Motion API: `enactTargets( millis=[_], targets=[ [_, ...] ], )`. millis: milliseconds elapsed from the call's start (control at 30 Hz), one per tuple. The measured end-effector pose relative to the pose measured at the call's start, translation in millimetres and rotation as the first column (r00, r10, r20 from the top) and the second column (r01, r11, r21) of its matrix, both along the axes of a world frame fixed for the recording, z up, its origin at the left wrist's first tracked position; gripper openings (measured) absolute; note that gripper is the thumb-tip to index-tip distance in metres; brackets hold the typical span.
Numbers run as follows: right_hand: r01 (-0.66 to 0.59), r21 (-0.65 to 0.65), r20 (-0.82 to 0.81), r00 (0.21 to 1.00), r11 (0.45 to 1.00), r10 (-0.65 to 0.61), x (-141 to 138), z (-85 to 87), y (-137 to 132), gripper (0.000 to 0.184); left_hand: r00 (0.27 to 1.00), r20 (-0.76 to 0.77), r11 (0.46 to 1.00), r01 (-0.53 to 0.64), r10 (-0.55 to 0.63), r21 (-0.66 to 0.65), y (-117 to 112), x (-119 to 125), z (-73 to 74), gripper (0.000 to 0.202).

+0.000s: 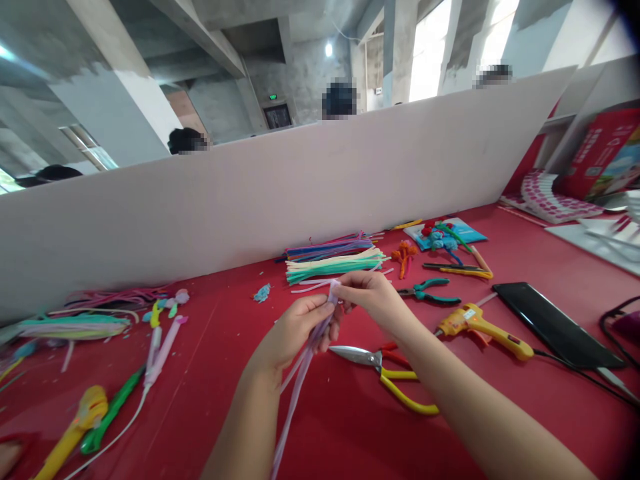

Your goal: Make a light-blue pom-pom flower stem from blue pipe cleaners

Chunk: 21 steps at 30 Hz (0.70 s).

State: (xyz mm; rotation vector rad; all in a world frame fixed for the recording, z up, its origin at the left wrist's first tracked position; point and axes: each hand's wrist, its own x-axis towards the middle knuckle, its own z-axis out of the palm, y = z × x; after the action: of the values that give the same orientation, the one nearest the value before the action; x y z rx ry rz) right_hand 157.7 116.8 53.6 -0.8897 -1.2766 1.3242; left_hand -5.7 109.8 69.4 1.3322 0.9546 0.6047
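Observation:
My left hand (296,328) is closed round a bundle of pale lilac pipe cleaners (295,390), which hang down toward me over the red table (210,393). My right hand (367,297) pinches the top end of the same bundle at about the fingertips of the left hand. Both hands hover above the table just in front of a stack of coloured pipe cleaners (333,261). Scissors with red and yellow handles (385,373) lie right below my right wrist.
A yellow glue gun (480,327), teal pliers (430,291), a black phone (550,323) and finished pipe-cleaner flowers (443,237) lie to the right. More pipe cleaners (75,327) and another glue gun (75,430) lie left. A white partition (280,193) runs behind, with people beyond it.

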Motion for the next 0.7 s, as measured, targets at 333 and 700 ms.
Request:
enactTargets(
  millis=[333,700],
  targets=[
    [0.064,0.041,-0.004,0.998,0.997,-0.064,2.2,5.3,-1.9,0.021,0.982,0.128,0.987,-0.146,0.137,0.066,-3.7,14.1,-1.0,0.028],
    [0.044,0.065,-0.016,0.999,0.997,-0.043,2.1,15.5,-10.0,0.022,0.988,0.082,0.974,-0.145,0.133,0.172,-7.4,11.8,4.7,0.029]
  ],
)
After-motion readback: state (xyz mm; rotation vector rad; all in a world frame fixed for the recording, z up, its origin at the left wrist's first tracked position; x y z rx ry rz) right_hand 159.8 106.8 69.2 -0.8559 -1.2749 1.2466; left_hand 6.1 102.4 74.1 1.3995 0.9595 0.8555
